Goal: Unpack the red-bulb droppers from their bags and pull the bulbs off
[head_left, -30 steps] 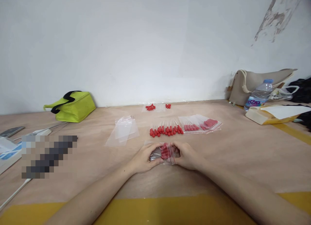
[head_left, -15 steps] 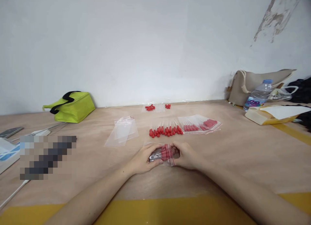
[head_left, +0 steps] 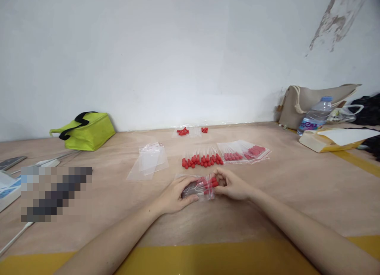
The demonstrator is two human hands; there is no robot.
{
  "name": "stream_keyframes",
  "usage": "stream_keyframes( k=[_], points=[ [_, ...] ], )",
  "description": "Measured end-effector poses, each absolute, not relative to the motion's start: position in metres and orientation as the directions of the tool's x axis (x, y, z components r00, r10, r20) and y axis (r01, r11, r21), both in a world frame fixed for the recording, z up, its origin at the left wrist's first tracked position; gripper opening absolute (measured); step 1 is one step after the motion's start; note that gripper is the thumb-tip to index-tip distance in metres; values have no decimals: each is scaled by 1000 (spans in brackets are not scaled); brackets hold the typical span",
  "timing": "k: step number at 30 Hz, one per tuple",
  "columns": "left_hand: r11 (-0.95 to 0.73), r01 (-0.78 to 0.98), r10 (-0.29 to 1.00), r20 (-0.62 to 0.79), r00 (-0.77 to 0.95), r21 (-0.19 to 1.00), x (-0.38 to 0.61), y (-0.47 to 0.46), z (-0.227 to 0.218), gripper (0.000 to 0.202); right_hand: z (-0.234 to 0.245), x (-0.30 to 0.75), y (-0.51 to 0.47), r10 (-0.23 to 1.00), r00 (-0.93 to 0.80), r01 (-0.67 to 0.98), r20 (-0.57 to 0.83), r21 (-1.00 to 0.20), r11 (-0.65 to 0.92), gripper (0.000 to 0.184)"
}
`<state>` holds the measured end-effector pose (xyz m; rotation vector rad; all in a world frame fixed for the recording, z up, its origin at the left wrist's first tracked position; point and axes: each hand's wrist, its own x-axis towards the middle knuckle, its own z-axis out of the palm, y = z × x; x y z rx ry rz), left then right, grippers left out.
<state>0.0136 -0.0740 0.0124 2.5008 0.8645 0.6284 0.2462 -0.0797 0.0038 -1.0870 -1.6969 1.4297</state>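
My left hand (head_left: 178, 193) is wrapped round a clear zip bag (head_left: 192, 189), its thumb along the near side. Inside lie several droppers with red rubber bulbs and clear tubes. At the bag's right-hand mouth, some red bulbs (head_left: 213, 182) poke out past the zip strip. My right hand (head_left: 233, 184) has its fingers closed round the bulb ends there; how many it grips is hidden. Just beyond my hands lies a row of loose red-bulbed droppers (head_left: 203, 160), tubes pointing away. Filled zip bags of droppers (head_left: 246, 153) overlap to their right.
Flat clear bags (head_left: 151, 160) lie left of the row. Small red bulbs (head_left: 183, 131) rest on clear plastic by the wall. A green bag (head_left: 90, 132), a phone (head_left: 12, 163) and a power strip (head_left: 12, 191) are leftward; a water bottle (head_left: 316, 115) and beige bag (head_left: 297, 108) are right.
My right hand has shifted slightly right, and red bulbs now stick out of the bag's mouth between its fingers and the zip strip. My left hand stays on the bag.
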Motion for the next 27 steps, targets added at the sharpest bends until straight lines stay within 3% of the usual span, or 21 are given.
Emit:
stream_keyframes(
  k=[3, 5, 9, 15, 19, 24, 27],
  points=[
    [-720, 463, 652, 273, 708, 517, 14, -74, 12, 46, 9, 252, -81, 882, -421, 94, -210, -978, -188, 29],
    [-721, 462, 652, 279, 705, 517, 14, -74, 12, 46, 11, 254, -82, 872, -432, -16, -229, -965, -261, 34],
    [-719, 470, 657, 279, 700, 513, 14, -74, 11, 46, 9, 254, -81, 885, -413, -141, -214, -945, -294, 30],
    [-723, 461, 649, 278, 708, 514, 14, -74, 12, 46, 15, 278, -67, 926, -270, -117, -263, -946, -302, 30],
    [-731, 449, 637, 278, 719, 514, 14, -74, 14, 46, 32, 317, -58, 976, -164, -38, -143, -988, -151, 28],
    [-743, 443, 622, 273, 734, 501, 13, -74, 15, 50, 45, 343, -48, 991, 114, -14, 76, -997, 78, 33],
    [-752, 435, 611, 275, 742, 496, 12, -73, 14, 53, 41, 332, -37, 918, 239, 174, 316, -944, 280, 34]
  ],
)
